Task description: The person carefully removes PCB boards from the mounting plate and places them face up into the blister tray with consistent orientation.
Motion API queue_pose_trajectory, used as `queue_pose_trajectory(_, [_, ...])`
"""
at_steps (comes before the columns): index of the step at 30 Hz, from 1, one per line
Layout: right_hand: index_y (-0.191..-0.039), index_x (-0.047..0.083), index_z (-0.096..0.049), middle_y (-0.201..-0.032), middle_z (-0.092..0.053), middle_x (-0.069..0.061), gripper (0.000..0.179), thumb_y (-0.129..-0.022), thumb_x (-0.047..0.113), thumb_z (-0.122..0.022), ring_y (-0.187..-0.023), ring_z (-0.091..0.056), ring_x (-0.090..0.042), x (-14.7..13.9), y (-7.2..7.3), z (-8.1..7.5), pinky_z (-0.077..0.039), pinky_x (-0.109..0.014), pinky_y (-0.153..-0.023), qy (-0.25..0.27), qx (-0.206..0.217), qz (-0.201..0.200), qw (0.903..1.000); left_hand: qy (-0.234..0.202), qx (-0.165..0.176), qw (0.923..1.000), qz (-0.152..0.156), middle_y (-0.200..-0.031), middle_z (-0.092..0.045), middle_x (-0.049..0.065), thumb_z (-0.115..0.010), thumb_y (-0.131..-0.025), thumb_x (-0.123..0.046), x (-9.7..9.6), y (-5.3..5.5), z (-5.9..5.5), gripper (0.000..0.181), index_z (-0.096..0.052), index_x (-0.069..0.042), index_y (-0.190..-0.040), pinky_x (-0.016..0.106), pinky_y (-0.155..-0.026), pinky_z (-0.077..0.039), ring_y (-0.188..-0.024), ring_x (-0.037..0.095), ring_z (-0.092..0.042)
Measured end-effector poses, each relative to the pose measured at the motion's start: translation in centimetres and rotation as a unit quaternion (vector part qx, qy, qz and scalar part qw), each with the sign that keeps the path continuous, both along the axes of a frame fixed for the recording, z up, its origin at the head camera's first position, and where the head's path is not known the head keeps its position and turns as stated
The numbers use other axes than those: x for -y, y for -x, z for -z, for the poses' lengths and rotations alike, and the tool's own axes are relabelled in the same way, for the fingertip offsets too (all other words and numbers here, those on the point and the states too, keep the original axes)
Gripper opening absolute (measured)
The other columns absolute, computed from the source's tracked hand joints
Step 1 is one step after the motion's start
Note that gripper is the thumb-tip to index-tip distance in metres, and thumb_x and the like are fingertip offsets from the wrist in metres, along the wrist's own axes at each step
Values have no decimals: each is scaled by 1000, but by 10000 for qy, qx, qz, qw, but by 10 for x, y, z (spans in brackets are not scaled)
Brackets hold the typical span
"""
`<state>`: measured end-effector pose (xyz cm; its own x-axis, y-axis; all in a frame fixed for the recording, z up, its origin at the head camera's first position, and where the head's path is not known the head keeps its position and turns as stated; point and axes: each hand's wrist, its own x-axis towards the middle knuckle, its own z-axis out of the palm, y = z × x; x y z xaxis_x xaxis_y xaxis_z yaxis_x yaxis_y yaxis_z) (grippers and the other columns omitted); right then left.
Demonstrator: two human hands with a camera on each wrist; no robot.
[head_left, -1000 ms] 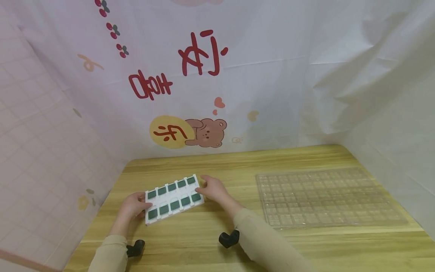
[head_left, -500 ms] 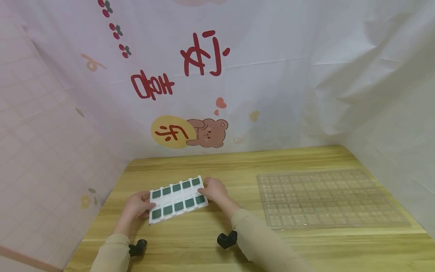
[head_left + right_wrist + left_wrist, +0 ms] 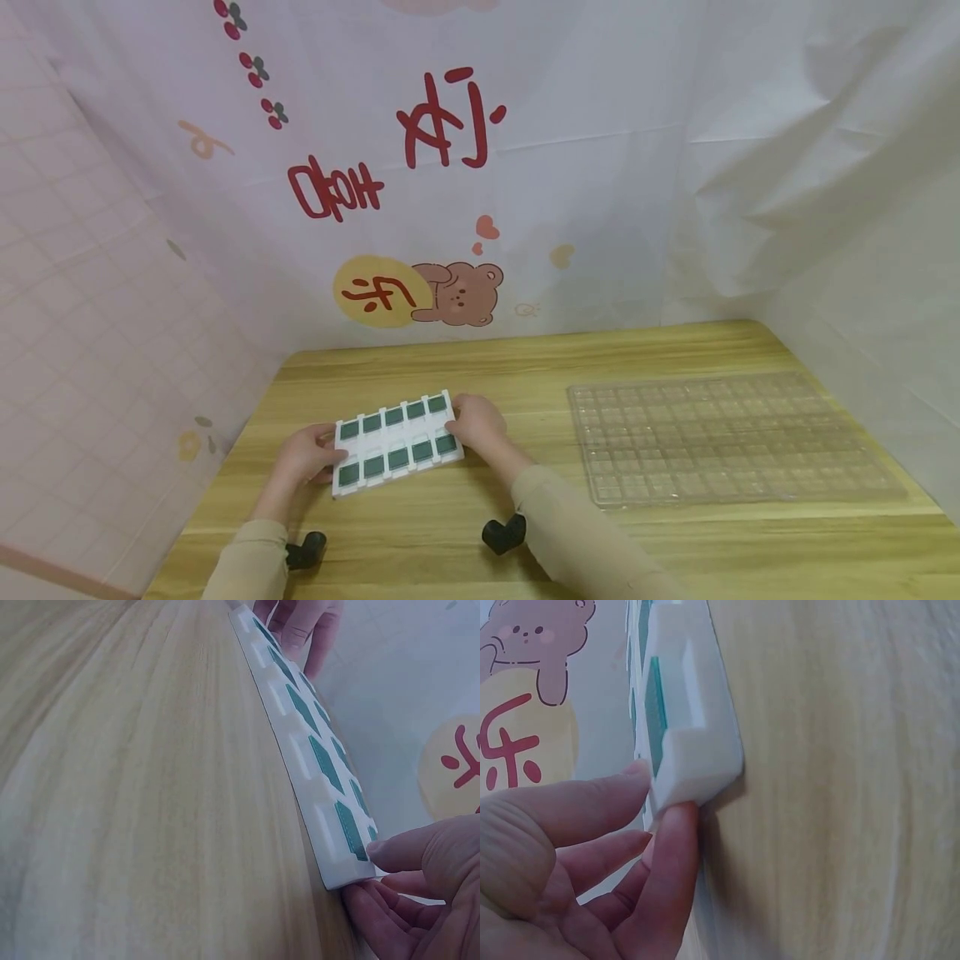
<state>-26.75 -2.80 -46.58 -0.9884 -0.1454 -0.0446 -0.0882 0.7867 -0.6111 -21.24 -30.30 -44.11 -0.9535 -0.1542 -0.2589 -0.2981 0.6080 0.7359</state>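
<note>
A white plastic tray point(image 3: 392, 446) carries two rows of green square pieces point(image 3: 398, 458) set in its slots. My left hand point(image 3: 303, 454) grips its left end, thumb on top and fingers underneath, as the left wrist view shows with the tray's end point(image 3: 701, 761). At the opposite end my right hand point(image 3: 480, 423) pinches the tray the same way; in the right wrist view its thumb point(image 3: 405, 849) lies at the top edge by a green piece. The tray is slightly tilted, close over the wooden table point(image 3: 420, 542). The fingertips beneath it are partly hidden.
On the right of the table lies a clear plastic tray point(image 3: 720, 437) divided into a grid of small compartments. White printed cloth point(image 3: 600, 167) hangs behind the table and along both sides. Black wrist mounts point(image 3: 504, 534) stick out from both sleeves.
Both hands and the white tray have moved slightly to the right in the head view. The right hand's fingers have closed in on the tray's right end. The clear tray stays put.
</note>
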Motion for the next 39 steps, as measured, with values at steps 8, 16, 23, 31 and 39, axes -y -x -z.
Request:
queue_pose_trajectory(8, [-114, 10, -71, -115, -69, -8, 32, -84, 20, -76, -102, -63, -26, -5, -4, 0, -51, -43, -79, 55, -25, 22, 10000, 40, -42, 9999, 88, -122, -51, 36, -72, -86, 1, -4, -1, -1, 64, -41, 12, -141, 36, -62, -56, -85, 26, -61])
queue_pose_trajectory(16, [-114, 8, -71, -112, -69, -8, 32, -84, 18, -75, -97, -63, -25, -13, -5, 4, -50, -41, -76, 85, -150, -14, 9999, 61, -53, 9999, 129, -117, -55, 32, -72, -86, 1, -10, -1, -1, 62, -43, 11, -140, 36, -61, -56, -87, 27, -61])
queue_pose_trajectory(23, [-114, 5, -70, -109, -70, -10, 34, -83, 18, -76, -96, -64, -27, -22, -9, 6, -51, -43, -78, 177, -283, -43, 9994, 27, -96, 9997, 201, -114, -57, 30, -72, -85, 2, -16, 0, 2, 62, -43, 12, -140, 35, -60, -56, -83, 25, -61])
queue_pose_trajectory(31, [-116, 3, -68, -83, -64, -1, 36, -82, 15, -75, -74, -56, -18, -34, -13, 6, -46, -35, -65, 322, -221, -48, 9992, 85, -173, 9994, 283, -112, -58, 27, -73, -84, 1, -26, 0, 1, 63, -45, 11, -139, 36, -60, -56, -84, 25, -60])
queue_pose_trajectory(39, [-119, 2, -67, -83, -64, -2, 39, -83, 16, -75, -75, -56, -17, -45, -17, 7, -47, -36, -68, 234, -241, -36, 9994, -47, -182, 9994, 293, -108, -60, 23, -73, -84, 2, -35, 2, 5, 63, -46, 10, -140, 35, -59, -56, -81, 22, -60])
